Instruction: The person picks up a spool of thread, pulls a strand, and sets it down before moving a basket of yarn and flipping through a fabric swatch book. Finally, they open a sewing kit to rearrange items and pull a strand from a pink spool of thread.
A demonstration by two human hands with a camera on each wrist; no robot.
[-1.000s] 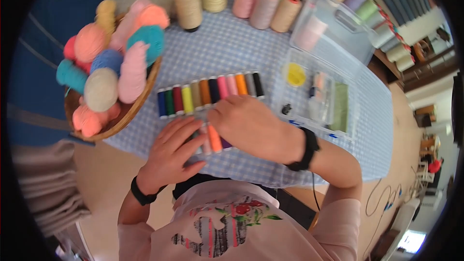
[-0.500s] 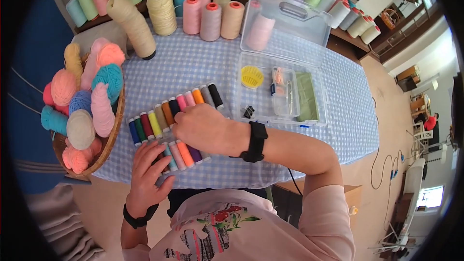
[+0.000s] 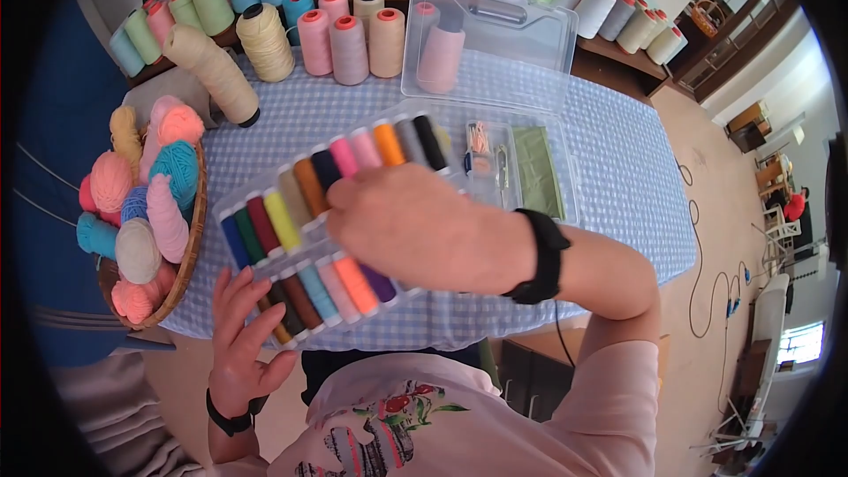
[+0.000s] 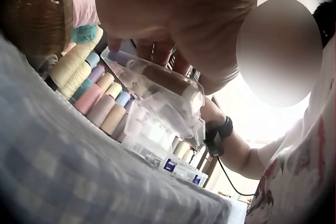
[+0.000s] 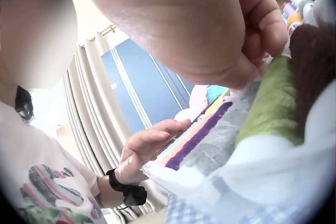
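A clear tray (image 3: pixel 306 252) with two rows of coloured thread spools (image 3: pixel 283 221) is tilted and raised off the checked cloth. My right hand (image 3: pixel 415 230) grips it around the middle with curled fingers, which hide some spools. At the tray's lower left corner, my left hand (image 3: pixel 238 344) touches the edge, fingers extended and thumb apart. The left wrist view shows the palm (image 4: pixel 173 14) above the tray's end (image 4: pixel 194 98), with a gap over the cloth. In the right wrist view, the curled right hand (image 5: pixel 184 24) is close to green and brown spools (image 5: pixel 270 103).
Behind the tray stands an open clear box (image 3: pixel 572 181), its lid (image 3: pixel 490 44) upright, holding green cloth (image 3: pixel 537 172) and small items. A wicker basket (image 3: pixel 187 278) of yarn is at the left. Large thread cones (image 3: pixel 349 51) line the back, one beige cone (image 3: pixel 212 75) leaning.
The spool tray has risen off the cloth towards the camera and now covers the box's left part. Both hands have moved with it, the right one still gripping its middle.
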